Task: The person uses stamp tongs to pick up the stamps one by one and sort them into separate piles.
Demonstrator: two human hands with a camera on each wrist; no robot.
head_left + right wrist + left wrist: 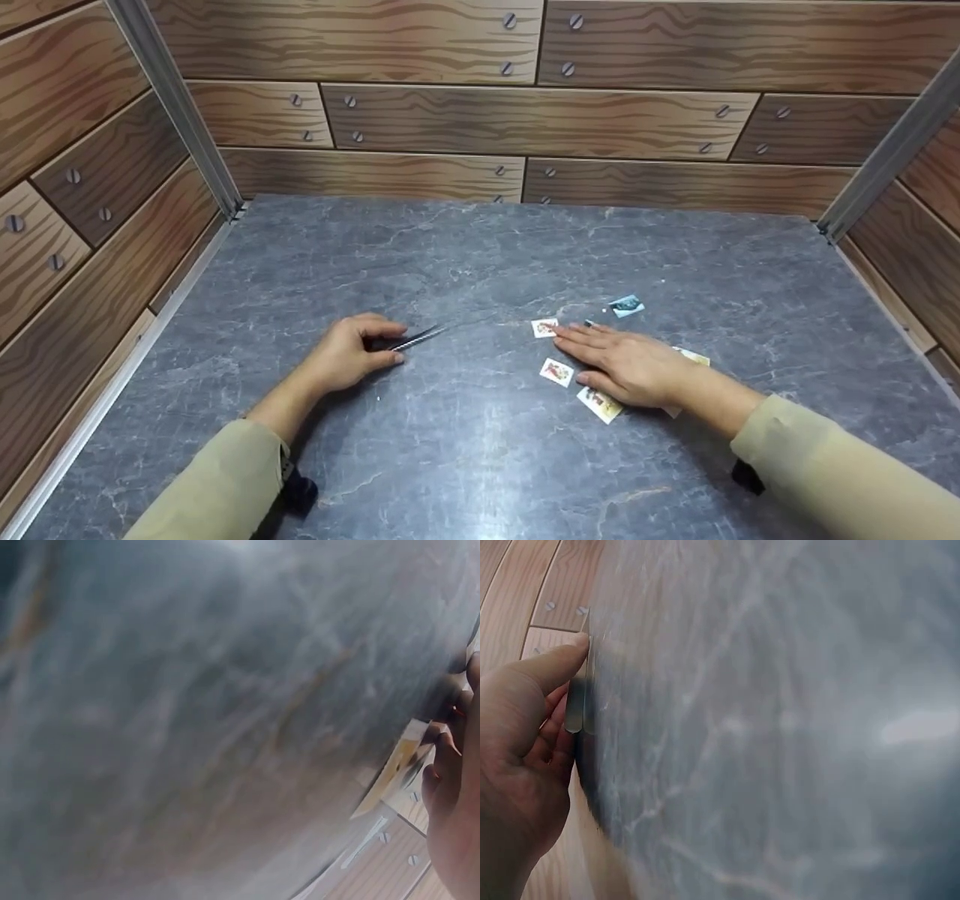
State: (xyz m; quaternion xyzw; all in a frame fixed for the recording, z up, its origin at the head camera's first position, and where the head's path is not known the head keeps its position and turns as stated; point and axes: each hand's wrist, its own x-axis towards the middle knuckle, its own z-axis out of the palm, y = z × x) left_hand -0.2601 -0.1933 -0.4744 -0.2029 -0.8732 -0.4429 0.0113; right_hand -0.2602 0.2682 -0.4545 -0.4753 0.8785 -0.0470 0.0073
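My left hand (346, 352) pinches a pair of metal tweezers (418, 340) between thumb and fingers, low over the table's left half. The left wrist view shows the blunt end of the tweezers (575, 706) below the thumb. On the right, my right hand (630, 367) lies palm down with fingers extended over small stamp-like pictures. Its fingertips touch a white-edged stamp (545, 328). Near the thumb are another stamp (556, 372) and a yellowish one (600, 405). A blue stamp (627, 305) lies beyond the fingers. Further stamps are partly hidden under the hand.
The dark marbled table (465, 262) has wood-patterned panels (427, 112) behind it and at both sides. Metal posts (180, 112) stand at the back corners. Small white specks lie near the blue stamp.
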